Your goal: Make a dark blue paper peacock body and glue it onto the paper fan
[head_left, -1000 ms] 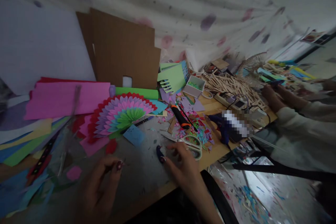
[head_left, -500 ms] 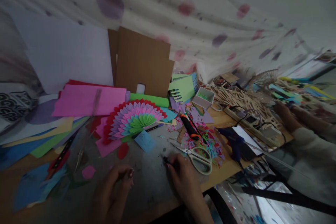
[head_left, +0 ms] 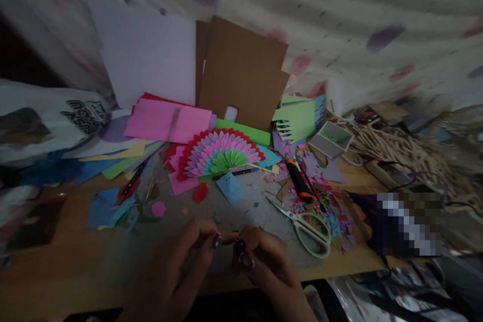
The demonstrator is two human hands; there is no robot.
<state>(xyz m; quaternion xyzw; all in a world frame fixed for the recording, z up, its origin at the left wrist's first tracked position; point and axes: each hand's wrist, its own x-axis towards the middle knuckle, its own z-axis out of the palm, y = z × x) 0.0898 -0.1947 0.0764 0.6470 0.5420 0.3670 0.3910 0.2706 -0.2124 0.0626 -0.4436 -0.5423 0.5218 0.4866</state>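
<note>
My left hand [head_left: 181, 266] and my right hand [head_left: 264, 261] meet just above the near edge of the grey mat [head_left: 234, 206]. Their fingertips are pinched together on a tiny thing that is too small and dark to name. Behind the hands lies a layered paper fan [head_left: 221, 153] in red, pink, purple and green. White-handled scissors [head_left: 307, 226] rest on the mat to the right of my right hand, beside a heap of coloured paper scraps [head_left: 320, 206].
Pink crepe paper [head_left: 166, 121], coloured sheets and brown cardboard [head_left: 241, 70] stand at the back. An orange-and-black cutter [head_left: 300, 181], a small box [head_left: 332, 138] and wooden sticks [head_left: 407, 153] lie to the right. A small blue card [head_left: 230, 188] and pink bits sit on the mat.
The view swung left. Both hands rose from the mat and came together in a pinch. The other person's arms on the right have left the view.
</note>
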